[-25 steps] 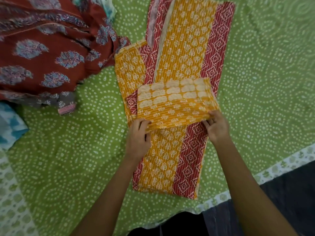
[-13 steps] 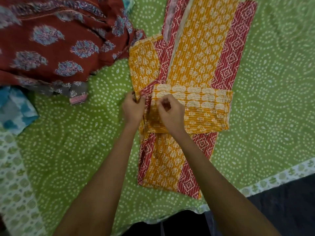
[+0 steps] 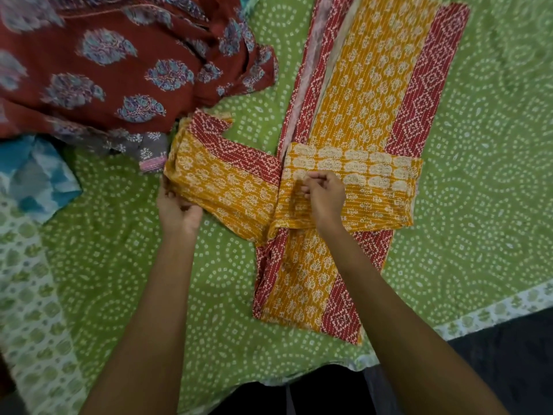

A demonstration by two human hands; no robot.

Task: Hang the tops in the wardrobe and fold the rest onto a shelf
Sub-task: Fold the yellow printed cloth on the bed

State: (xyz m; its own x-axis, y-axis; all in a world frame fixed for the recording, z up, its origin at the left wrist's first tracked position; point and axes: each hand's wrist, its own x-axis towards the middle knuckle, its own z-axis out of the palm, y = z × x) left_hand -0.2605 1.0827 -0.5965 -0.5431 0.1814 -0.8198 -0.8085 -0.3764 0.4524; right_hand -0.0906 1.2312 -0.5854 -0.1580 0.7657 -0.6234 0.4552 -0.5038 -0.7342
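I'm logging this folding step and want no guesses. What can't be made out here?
- Yellow-and-red garment: top end cut off by the head view's upper edge.
- Maroon printed garment: blurred, cut off at the left edge.
- Left hand fingertips: hidden under the sleeve.

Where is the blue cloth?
In the head view, the blue cloth lies at the far left edge on the green bedsheet, just below the dark red flowered garment, left of the left hand.
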